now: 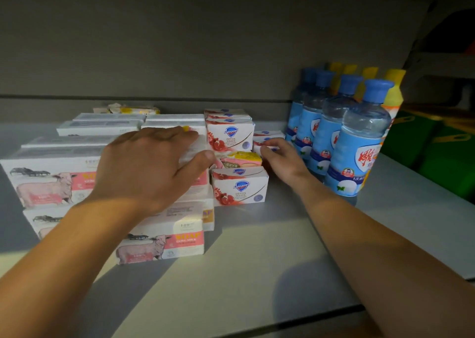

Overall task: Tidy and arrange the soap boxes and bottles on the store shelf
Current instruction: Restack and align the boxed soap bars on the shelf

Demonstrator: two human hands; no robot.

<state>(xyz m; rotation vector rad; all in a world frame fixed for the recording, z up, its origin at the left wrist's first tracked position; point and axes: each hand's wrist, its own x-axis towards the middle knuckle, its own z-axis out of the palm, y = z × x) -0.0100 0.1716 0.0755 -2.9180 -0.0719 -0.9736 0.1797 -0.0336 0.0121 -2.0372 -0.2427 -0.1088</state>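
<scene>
White goat-milk soap boxes (48,181) with a pink sheep print are stacked at the left of the shelf. My left hand (151,163) lies on top of this stack, fingers spread over a box and thumb at its right edge. Small white Safeguard soap boxes (231,134) with a pomegranate print are stacked in the middle, and one more Safeguard box (240,187) stands in front. A yellow and pink soap pack (243,159) lies between them. My right hand (281,157) reaches behind the front box and pinches a low Safeguard box (267,138).
Blue-capped clear bottles (357,142) with blue labels stand in a row at the right, yellow-capped bottles (392,91) behind them. Green packs (437,147) lie on the neighbouring shelf at the far right. A yellow wrapped soap (133,109) rests at the back. The grey shelf board (257,260) runs forward.
</scene>
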